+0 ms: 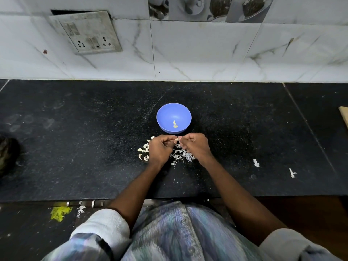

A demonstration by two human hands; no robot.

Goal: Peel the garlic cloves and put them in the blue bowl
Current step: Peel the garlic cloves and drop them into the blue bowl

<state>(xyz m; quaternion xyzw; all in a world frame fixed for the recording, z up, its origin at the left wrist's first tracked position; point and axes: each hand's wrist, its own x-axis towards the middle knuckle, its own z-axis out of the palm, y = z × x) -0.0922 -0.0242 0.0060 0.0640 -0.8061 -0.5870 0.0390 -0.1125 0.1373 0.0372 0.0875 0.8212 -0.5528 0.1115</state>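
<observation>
A blue bowl (163, 113) stands on the black counter with two peeled garlic cloves (175, 124) lying in its bottom. Just in front of it my left hand (160, 149) and my right hand (195, 146) meet fingertip to fingertip, both pinching one small pale garlic clove (176, 140) between them. Unpeeled cloves (144, 150) lie in a loose heap under and left of my left hand. White peel scraps (181, 156) are scattered between and below my wrists.
The black counter (75, 147) ends at a white tiled wall with a socket plate (88, 32). Two white scraps (255, 162) lie at the right. A dark object (7, 155) sits at the left edge, a wooden board corner (344, 115) at the right.
</observation>
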